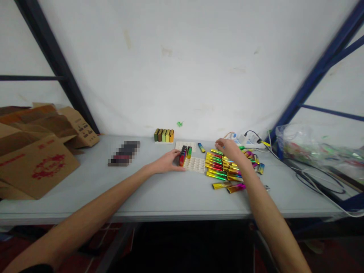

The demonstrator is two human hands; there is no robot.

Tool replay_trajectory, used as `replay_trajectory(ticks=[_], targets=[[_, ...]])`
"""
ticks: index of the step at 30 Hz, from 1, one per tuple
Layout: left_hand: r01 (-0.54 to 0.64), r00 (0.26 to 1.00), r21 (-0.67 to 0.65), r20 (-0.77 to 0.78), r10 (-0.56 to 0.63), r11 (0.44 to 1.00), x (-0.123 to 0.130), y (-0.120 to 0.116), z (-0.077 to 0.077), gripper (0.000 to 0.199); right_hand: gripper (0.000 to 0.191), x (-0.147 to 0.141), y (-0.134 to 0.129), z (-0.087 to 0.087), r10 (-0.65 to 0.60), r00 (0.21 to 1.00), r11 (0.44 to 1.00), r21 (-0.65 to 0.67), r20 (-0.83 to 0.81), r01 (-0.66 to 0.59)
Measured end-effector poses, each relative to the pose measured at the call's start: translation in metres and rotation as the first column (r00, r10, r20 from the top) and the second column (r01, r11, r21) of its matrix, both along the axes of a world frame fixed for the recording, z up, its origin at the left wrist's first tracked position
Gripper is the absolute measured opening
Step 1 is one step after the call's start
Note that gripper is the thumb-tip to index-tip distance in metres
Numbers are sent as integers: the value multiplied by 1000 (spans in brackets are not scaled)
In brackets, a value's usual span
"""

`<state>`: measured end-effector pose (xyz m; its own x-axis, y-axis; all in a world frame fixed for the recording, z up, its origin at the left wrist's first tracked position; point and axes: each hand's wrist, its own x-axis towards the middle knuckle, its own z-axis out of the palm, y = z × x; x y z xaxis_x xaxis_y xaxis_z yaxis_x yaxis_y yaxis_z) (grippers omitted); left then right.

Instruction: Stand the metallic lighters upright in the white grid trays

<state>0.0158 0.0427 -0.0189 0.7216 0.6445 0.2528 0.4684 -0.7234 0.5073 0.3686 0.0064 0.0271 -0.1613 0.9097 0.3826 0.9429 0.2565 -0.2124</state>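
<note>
Several colourful lighters (182, 156) stand upright in the left part of a white tray (195, 165) with rows of holes. My left hand (168, 162) rests at the tray's left end, its fingers and thumb apart around the end of the standing lighters. To the right lies a pile of shiny gold, green, red and purple lighters (218, 165). Over the back of this pile is my right hand (227, 148), its fingers bent down close to the lighters; whether anything is between the fingertips is too small to tell.
A second white tray (186, 146) lies behind. A block of lighters (164, 135) stands near the wall, and one lighter (201, 147) lies apart. Cardboard boxes (40, 163) are at left; a power strip (250, 141), cables and plastic bags (318, 148) at right.
</note>
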Motion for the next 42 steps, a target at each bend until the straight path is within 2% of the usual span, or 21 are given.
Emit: replay_trajectory(ticks=[4,9,13,16,18,22,25,28,30,33,36,40,42], targets=[[-20,1000,-4,9,20,1000,1,0,-1,83,18,22,0,-2,-13,999,996,-93,35,16],[-31,1000,1,-1,31,1000,1,-1,1,84,17,25,4,-10,24,993,978,-209,113,0],[-34,999,6,-1,34,999,1,-1,0,80,22,9,10,-17,56,996,995,-82,75,-50],[-29,1000,8,6,29,1000,2,-1,0,80,33,-12,15,-25,143,989,989,22,40,-144],[-23,1000,8,10,23,1000,2,-2,0,81,38,-27,18,-32,208,977,978,19,37,-209],[-12,1000,-1,6,12,1000,2,-5,1,79,32,-49,23,-41,300,949,951,-103,97,-291],[-4,1000,-3,11,5,1000,2,-6,1,79,25,-56,28,-40,213,968,972,-133,132,-196],[-4,1000,-4,17,4,1000,2,-5,2,78,15,-60,33,-39,63,987,994,-99,147,-49],[-2,1000,-3,16,2,1000,2,-5,2,77,6,-62,37,-40,23,989,997,-78,143,-12],[-7,1000,0,9,7,1000,2,-5,1,77,30,-64,40,-45,-12,998,999,-51,57,15],[-13,1000,6,-2,13,1000,2,-5,1,79,44,-64,39,-46,-10,996,998,-59,-93,4],[-2,1000,6,-14,2,1000,1,-5,1,81,32,-63,34,-43,45,949,999,-12,-311,-51],[0,1000,5,-17,0,1000,2,-5,1,81,29,-65,30,-43,94,869,994,-9,-486,-113]])
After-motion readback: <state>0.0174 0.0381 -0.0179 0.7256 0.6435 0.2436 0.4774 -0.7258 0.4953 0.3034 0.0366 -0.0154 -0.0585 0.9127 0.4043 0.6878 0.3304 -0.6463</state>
